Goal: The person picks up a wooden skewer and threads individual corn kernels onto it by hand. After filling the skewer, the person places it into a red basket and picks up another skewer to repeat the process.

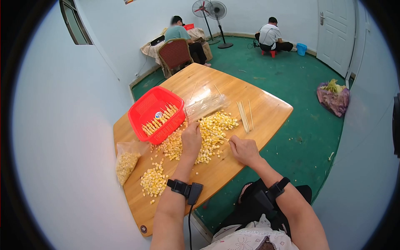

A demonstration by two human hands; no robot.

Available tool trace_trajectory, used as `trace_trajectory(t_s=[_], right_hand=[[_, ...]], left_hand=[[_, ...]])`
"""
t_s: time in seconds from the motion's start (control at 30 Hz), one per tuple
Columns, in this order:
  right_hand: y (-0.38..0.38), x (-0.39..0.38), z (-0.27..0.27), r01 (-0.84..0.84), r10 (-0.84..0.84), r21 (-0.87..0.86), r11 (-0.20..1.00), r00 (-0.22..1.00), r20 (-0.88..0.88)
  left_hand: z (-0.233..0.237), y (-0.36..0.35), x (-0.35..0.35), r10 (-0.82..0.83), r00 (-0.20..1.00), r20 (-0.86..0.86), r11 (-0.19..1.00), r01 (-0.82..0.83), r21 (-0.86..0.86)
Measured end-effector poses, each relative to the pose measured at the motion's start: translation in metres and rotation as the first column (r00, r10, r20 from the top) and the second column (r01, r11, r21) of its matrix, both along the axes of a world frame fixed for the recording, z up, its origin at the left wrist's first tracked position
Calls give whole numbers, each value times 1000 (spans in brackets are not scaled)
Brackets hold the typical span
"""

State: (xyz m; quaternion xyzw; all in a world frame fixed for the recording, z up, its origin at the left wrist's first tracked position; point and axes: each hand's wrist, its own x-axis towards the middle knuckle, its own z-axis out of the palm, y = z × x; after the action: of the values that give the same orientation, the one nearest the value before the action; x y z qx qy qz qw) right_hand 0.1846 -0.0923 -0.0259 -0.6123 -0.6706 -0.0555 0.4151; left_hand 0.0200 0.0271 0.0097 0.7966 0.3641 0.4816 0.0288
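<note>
A thin wooden skewer [216,133] stretches over the corn kernels between my two hands. My right hand [245,150] is closed around its near end. Pinched at the far end is my left hand [192,138]; whether a kernel sits between its fingertips is hidden. Below and around the hands lies a large pile of loose yellow corn kernels [218,121]. Just beyond my left hand, a red plastic basket [141,109] holds several finished corn skewers [160,119] side by side. A clear bag of bare skewers [205,106] lies past the pile.
Several loose skewers [243,117] lie right on the wooden table [262,102]. At left are a smaller kernel heap [153,181] and a plastic bag of kernels [126,166]. Two people sit farther back, near standing fans [217,11]. A bag of husks [333,98] is on the floor.
</note>
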Motion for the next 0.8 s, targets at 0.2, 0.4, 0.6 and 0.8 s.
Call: trace_trajectory(t_s=[0.2,0.4,0.6,0.8], right_hand=[[0,0,1,2,-2,-9,1000,1000,1],[-1,0,1,-2,2,-23,1000,1000,-7],[0,0,0,-2,1,-29,1000,1000,-19],[-2,0,4,-4,3,-32,999,999,-38]], left_hand=[[-4,0,2,0,1000,-22,998,1,56],[1,-6,2,43,995,-87,997,-49,-68],[2,-8,5,39,996,-81,996,-46,-79],[-3,-15,12,-50,998,-26,996,48,-70]])
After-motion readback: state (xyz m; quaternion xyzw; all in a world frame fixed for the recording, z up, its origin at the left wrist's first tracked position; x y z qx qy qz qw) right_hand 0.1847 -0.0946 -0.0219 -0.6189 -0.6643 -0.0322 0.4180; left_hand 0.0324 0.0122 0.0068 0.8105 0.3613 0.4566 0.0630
